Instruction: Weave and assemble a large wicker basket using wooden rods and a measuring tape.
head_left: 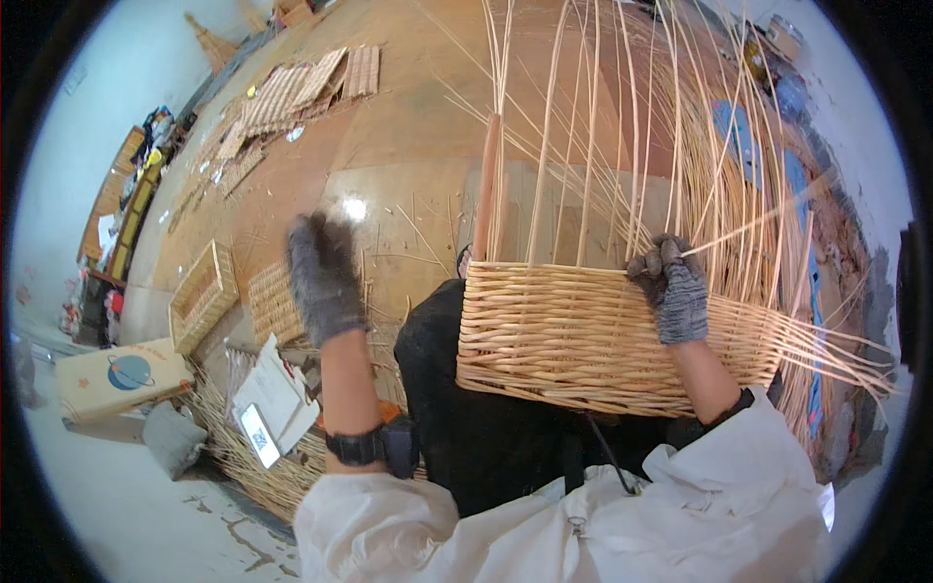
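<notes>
While the woven basket (564, 340) rests on the black cloth (496, 442) over the lap, its long axis runs from nine to three o'clock, dipping slightly at the three o'clock end. Upright rods (542, 160) rise from its far rim toward twelve, a brown stick (487, 189) stands at its ten o'clock corner, and loose ends (797, 338) fan out at three.

The gloved right hand (673, 293) is the nearer one: it touches the far rim at two o'clock from the basket's middle, fingers bent and apparently clamped on the weave. A blurred strand (753, 225) leaves it toward two o'clock.

From the gloved left hand (326, 280), the basket lies well apart, near three o'clock. That hand is raised and blurred, with nothing visible in it; I cannot tell whether its fingers are together or apart.

Farther out from the basket, a rod pile (719, 194) spreads at one o'clock, woven mats (282, 97) lie at ten, a small tray (216, 317) sits at nine, and a phone (259, 434) lies between eight and nine.
</notes>
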Action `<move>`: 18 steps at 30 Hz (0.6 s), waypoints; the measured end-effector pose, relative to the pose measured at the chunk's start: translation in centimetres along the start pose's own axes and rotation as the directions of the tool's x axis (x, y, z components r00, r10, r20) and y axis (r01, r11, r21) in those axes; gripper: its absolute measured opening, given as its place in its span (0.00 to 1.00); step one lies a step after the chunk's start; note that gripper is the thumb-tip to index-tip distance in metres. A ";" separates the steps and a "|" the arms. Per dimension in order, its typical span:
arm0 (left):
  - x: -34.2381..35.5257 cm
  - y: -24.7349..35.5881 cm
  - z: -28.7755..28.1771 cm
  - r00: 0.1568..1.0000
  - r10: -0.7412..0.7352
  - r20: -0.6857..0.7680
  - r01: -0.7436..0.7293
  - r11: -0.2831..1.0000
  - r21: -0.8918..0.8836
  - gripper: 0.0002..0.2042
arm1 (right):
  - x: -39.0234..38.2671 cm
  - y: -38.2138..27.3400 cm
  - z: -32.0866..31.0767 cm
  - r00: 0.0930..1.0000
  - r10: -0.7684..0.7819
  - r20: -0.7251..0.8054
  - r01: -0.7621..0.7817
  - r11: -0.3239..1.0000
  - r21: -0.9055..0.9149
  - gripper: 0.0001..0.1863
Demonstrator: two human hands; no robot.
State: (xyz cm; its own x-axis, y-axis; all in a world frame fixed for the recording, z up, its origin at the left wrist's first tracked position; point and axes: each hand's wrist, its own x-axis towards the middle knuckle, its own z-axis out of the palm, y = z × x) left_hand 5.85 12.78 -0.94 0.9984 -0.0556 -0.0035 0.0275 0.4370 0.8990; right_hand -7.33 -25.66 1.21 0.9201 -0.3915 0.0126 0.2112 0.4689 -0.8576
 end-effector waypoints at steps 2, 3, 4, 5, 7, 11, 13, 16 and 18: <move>-0.9 -0.6 1.5 0.979 0.037 -0.199 0.040 0.930 0.366 0.10 | 0.3 1.4 -0.9 1.000 -0.015 -0.005 0.015 0.998 0.060 0.08; -3.5 -1.6 7.3 0.927 0.362 0.103 -0.352 0.739 0.574 0.11 | 0.3 1.4 -1.3 1.000 -0.015 -0.008 0.016 0.998 0.066 0.08; -5.3 -1.8 12.0 0.980 0.126 0.154 -0.197 0.732 0.652 0.13 | 0.1 1.5 -1.7 0.999 -0.035 -0.019 0.036 0.998 0.050 0.07; -5.7 -3.0 13.1 0.913 0.253 0.321 -0.409 0.548 0.730 0.14 | -0.2 1.7 -1.0 0.999 -0.052 -0.013 0.053 0.997 0.050 0.07; -5.3 -6.1 12.4 0.798 0.313 0.515 -0.599 0.324 0.732 0.15 | -0.4 2.1 -0.1 0.998 -0.066 -0.005 0.066 0.996 0.057 0.07; -6.4 -8.9 11.3 0.854 0.458 0.245 -0.459 0.443 0.770 0.19 | -1.2 2.6 0.9 0.992 -0.117 0.047 0.114 0.991 0.064 0.07; -7.4 -7.9 12.1 0.826 0.453 0.334 -0.415 0.090 0.905 0.16 | -1.3 3.4 -0.2 0.987 -0.149 0.068 0.143 0.986 0.083 0.08; -7.0 -6.6 13.9 0.947 0.301 0.110 -0.286 0.639 0.714 0.11 | -1.6 3.4 -0.1 0.986 -0.159 0.053 0.150 0.978 0.146 0.08; -6.4 -5.4 16.6 0.938 0.262 0.227 -0.346 0.746 0.569 0.12 | -1.4 2.7 -0.3 0.994 -0.109 0.021 0.103 0.974 0.199 0.09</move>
State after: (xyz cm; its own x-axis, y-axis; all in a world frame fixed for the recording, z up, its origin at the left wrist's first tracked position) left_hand -1.45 -4.12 1.52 0.9326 -0.1418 0.3319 -0.3529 -0.1659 0.9208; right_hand -8.11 -24.12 -1.26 0.8983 -0.4235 0.1173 0.3664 0.5744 -0.7319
